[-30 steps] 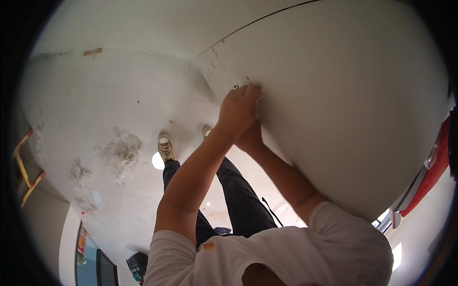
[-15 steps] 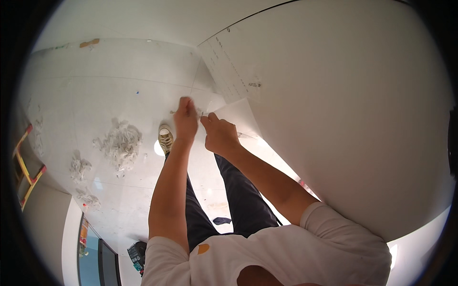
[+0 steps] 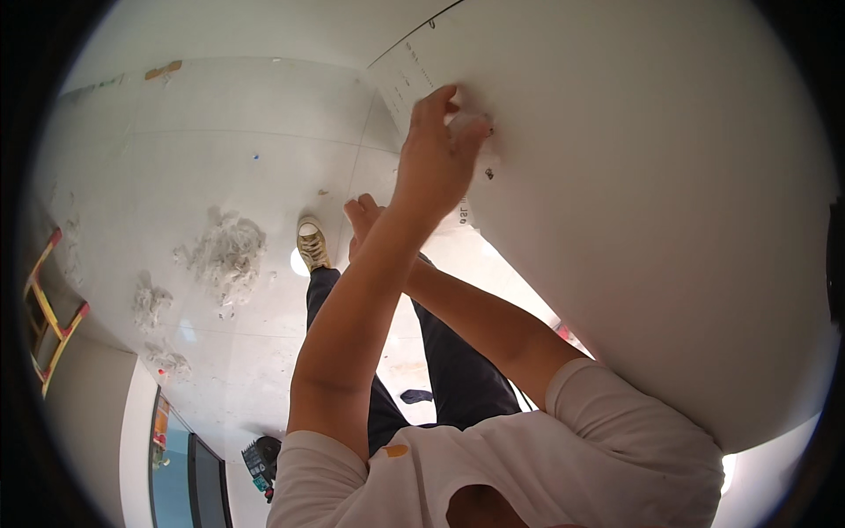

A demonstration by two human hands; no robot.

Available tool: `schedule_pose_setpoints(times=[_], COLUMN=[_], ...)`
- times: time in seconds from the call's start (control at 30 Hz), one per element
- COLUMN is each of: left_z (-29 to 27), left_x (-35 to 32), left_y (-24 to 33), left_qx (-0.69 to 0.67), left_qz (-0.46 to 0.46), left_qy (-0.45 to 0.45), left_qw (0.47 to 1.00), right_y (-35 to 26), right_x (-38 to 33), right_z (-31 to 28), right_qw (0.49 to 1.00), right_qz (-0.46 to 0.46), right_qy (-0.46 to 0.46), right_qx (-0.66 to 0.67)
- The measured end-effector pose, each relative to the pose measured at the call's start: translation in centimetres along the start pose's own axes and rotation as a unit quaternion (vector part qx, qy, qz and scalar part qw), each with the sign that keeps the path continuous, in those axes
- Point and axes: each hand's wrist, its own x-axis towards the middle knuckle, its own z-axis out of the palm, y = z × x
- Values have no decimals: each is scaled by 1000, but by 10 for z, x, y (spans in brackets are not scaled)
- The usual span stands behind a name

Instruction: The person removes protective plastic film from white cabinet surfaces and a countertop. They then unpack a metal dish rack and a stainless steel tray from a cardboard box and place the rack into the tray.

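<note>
My left hand [image 3: 437, 150] reaches up and presses a small white wad [image 3: 471, 121], cloth or tissue, against a large white curved surface [image 3: 634, 202]. Its fingers are closed over the wad. A few small dark marks [image 3: 488, 173] dot the surface just below the hand. My right hand [image 3: 359, 216] hangs lower, off the surface and over the floor. It is partly hidden behind my left forearm; the fingers that show are stretched out with nothing in them. The two forearms cross.
Below lies a pale tiled floor [image 3: 220, 150] with heaps of white fluff [image 3: 231, 251]. My shoe [image 3: 310, 245] and dark trousers stand next to the white surface. A yellow and red frame [image 3: 48, 308] is at the left rim, a dark object [image 3: 260, 458] on the floor.
Both hands were at the white surface's edge, then dropped together over the floor. Now the left hand has gone back up onto the surface while the right stays low.
</note>
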Motion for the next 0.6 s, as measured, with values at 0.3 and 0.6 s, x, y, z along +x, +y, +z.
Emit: schedule_pose_setpoints(times=[0.3,0.6], left_z=[10,-52], left_x=[-17,-66], left_y=[-100,-231], left_qx=[350,332], left_qz=[-183,-70], left_qy=[-320,-274], left_qw=[861,900], right_y=[-4,-52], right_x=[-5,-53], right_z=[75,106], right_qw=[999,987], right_qz=[-10,-102], right_qy=[30,-26], right_qx=[26,121])
